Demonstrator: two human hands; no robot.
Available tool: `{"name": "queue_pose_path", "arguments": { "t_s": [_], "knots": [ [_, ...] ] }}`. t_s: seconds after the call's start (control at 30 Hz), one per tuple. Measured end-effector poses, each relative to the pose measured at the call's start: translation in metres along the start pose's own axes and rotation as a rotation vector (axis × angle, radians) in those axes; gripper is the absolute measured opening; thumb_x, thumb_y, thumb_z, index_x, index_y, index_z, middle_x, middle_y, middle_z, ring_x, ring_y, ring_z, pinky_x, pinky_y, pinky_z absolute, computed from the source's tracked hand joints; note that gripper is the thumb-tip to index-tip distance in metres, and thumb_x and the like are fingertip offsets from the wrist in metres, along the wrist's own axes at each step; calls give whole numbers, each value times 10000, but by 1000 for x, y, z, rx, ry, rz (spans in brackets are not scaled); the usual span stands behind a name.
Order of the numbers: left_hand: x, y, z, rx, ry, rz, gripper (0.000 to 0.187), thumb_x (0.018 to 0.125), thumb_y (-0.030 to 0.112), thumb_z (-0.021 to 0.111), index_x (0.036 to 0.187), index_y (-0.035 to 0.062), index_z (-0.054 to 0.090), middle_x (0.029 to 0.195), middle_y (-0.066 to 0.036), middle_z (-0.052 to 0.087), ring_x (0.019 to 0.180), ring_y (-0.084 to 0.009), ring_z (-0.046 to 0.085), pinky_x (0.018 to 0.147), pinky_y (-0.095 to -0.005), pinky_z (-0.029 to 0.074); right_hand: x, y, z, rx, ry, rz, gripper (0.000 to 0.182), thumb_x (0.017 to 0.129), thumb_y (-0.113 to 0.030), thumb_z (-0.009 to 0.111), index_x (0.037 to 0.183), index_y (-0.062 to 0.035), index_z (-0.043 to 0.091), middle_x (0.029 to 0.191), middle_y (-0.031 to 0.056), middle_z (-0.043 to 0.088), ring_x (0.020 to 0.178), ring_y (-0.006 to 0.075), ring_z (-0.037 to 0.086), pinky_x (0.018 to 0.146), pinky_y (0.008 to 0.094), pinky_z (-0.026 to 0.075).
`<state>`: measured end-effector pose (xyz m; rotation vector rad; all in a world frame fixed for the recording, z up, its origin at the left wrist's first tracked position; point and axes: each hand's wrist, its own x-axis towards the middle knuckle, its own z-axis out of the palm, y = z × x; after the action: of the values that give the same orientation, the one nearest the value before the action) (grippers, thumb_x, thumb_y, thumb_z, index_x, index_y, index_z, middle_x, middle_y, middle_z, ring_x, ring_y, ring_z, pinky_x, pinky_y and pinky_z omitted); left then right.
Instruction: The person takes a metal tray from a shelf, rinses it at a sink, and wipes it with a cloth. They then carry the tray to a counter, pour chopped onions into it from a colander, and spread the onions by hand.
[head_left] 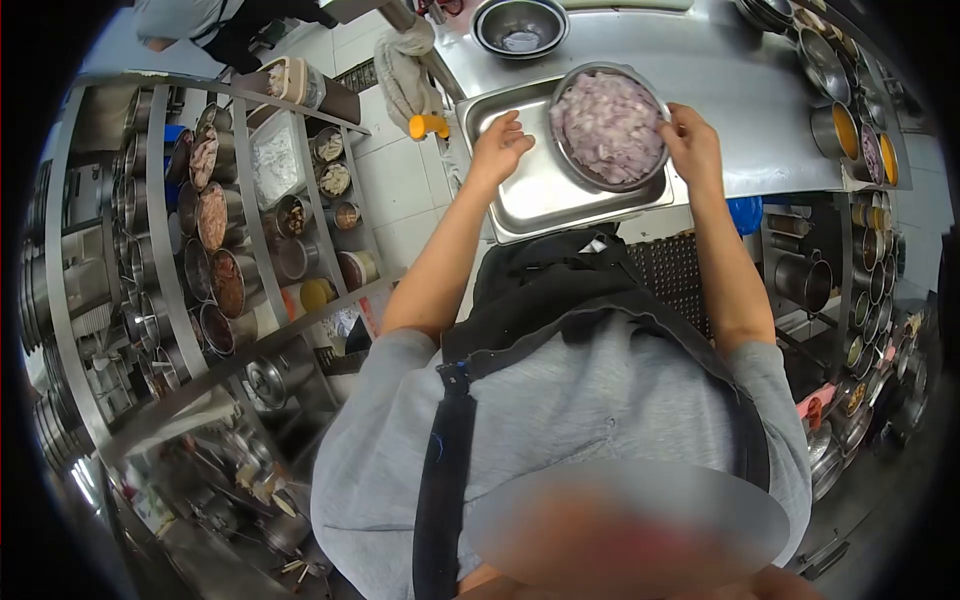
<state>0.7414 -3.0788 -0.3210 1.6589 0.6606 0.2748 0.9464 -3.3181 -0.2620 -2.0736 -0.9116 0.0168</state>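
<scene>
Round steel bowl (609, 127) heaped with chopped pinkish-white pieces, sitting upper centre of the frame in the right part of a rectangular steel tray (540, 195). Right hand (690, 145) clasped on the bowl's right rim, fingers curled over the edge. Left hand (498, 148) loosely open, fingers half curled, resting on the tray floor just left of the bowl, apart from its rim. Tray set on a steel counter (720, 85) running across the top of the frame. Empty steel bowl (520, 25) higher up, at the top edge. Containers of sauces (862, 150) ranged along the right edge. Cloth (402, 75) draped upper left of the tray, an orange-capped item (428, 126) just below it. Shelf rack of filled tubs (230, 240) across the left half. Another person's grey sleeve (175, 20) in the upper left corner.
</scene>
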Motion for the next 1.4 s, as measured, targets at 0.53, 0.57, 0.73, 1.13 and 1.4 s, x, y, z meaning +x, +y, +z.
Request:
{"name": "queue_pose_path", "arguments": {
  "t_s": [0.53,0.57,0.73,1.13,1.4],
  "knots": [
    [27,-4,-2,259,76,6,553,799,251,654,1296,24,572,1270,-202,615,1188,-334,582,1029,-377,437,28,-70,-1,-218,-137,-509,86,818,-50,645,821,-22,563,1127,86,658,858,308,662,728,385,555],
    [24,2,-4,351,59,48,526,802,223,661,1285,31,583,1259,-199,622,1176,-335,588,1020,-377,444,27,-69,-5,-221,-130,-507,97,813,-42,648,807,-20,554,1129,86,660,857,301,663,720,375,557],
    [17,33,0,508,-3,189,442,780,163,634,1202,30,626,1204,-196,639,1149,-369,584,1006,-406,455,32,-66,-23,-255,-39,-508,97,813,-28,654,807,-14,557,1140,83,664,844,296,668,694,367,553],
    [59,92,65,623,71,949,324,838,221,646,1102,33,651,1166,-150,615,1077,-339,568,908,-447,462,42,-81,-29,100,13,-140,141,842,-48,674,782,35,577,1083,102,690,679,195,654,554,297,529],
    [33,63,68,923,-234,796,239,795,224,646,988,91,687,1010,-106,647,1015,-303,570,869,-453,453,37,-62,-17,-7,80,-249,159,848,-65,670,761,18,566,1080,119,686,703,263,643,591,333,530]
  ]
}}
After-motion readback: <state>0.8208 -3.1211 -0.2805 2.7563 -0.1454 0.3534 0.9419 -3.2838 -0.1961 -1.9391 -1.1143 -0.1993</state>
